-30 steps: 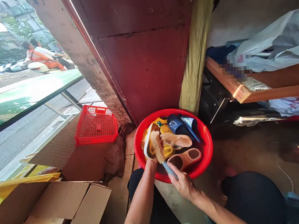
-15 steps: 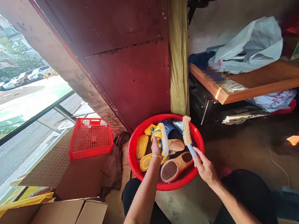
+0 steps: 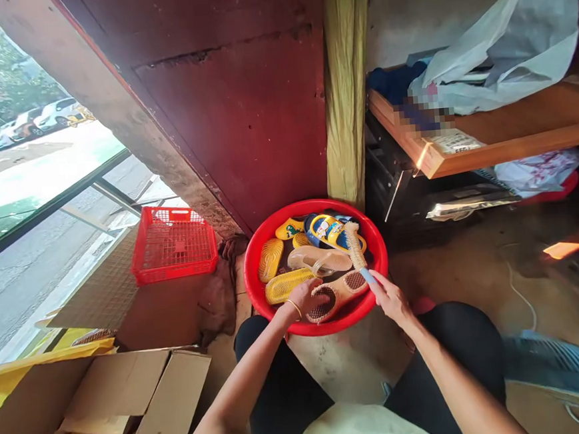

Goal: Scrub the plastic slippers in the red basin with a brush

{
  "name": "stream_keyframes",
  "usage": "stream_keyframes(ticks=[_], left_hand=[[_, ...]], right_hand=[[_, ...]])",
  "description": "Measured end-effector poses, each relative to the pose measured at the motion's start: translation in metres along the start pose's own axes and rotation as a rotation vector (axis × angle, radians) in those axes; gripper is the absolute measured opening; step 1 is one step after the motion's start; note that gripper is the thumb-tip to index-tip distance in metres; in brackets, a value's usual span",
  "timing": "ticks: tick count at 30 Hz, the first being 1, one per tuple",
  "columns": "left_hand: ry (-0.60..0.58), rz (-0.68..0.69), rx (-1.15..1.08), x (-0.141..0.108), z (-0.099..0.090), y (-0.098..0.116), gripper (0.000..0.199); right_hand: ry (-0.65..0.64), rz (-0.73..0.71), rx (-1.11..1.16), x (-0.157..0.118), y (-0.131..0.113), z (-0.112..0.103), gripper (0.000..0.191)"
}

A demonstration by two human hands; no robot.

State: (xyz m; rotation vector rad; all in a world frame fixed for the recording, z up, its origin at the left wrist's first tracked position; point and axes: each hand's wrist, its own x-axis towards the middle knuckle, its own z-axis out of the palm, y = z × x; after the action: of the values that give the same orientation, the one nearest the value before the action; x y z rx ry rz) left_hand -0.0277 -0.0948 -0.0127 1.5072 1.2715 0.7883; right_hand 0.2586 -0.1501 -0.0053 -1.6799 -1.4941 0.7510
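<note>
Several sandals and slippers lie in a red basin (image 3: 255, 293) on the floor. My left hand (image 3: 307, 297) is at the basin's near side, over the left end of a tan sandal with a brown checkered sole (image 3: 344, 293); whether it grips the sandal is not clear. In my right hand (image 3: 390, 297) is the blue handle of a brush (image 3: 356, 248), its pale bristles over the basin's right part. Yellow soles (image 3: 271, 258) rest on the left, a beige slipper (image 3: 300, 259) in the middle, and a blue-and-yellow sandal (image 3: 328, 229) behind.
A red crate (image 3: 174, 246) stands left of the basin, with cardboard boxes (image 3: 117, 391) nearer. A wooden shelf (image 3: 514, 142) holding a white bag is at the right. A blue fan-like object (image 3: 562, 366) sits at lower right.
My left hand has let go of the yellow-and-white shoe and moved down to the tan sandal. A blue-and-yellow sandal now shows at the back. The brush is still in my right hand.
</note>
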Motion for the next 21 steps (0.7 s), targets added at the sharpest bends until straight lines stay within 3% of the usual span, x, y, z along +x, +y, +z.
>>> stream_keyframes(ticks=[3,8,10,15,19,21], left_hand=[[-0.040,0.019,0.162,-0.023,0.006,-0.018,0.084],[-0.127,-0.066,0.430,-0.013,0.018,-0.026,0.114],[-0.114,-0.051,0.390,-0.009,0.015,-0.022,0.108],[0.045,0.036,0.072,-0.007,-0.003,-0.006,0.078],[0.097,-0.003,-0.158,-0.005,-0.020,0.005,0.061],[0.186,-0.020,-0.250,-0.004,-0.032,0.008,0.055]], right_hand=[[-0.037,0.069,0.118,-0.002,0.006,0.005,0.075],[0.040,-0.023,-0.026,-0.014,0.010,0.010,0.061],[0.038,-0.035,-0.116,-0.019,0.008,0.009,0.058],[-0.057,-0.103,-0.244,-0.034,0.001,0.008,0.055],[-0.050,-0.195,-0.339,-0.042,-0.005,0.003,0.050],[-0.024,-0.196,-0.385,-0.043,-0.011,-0.001,0.048]])
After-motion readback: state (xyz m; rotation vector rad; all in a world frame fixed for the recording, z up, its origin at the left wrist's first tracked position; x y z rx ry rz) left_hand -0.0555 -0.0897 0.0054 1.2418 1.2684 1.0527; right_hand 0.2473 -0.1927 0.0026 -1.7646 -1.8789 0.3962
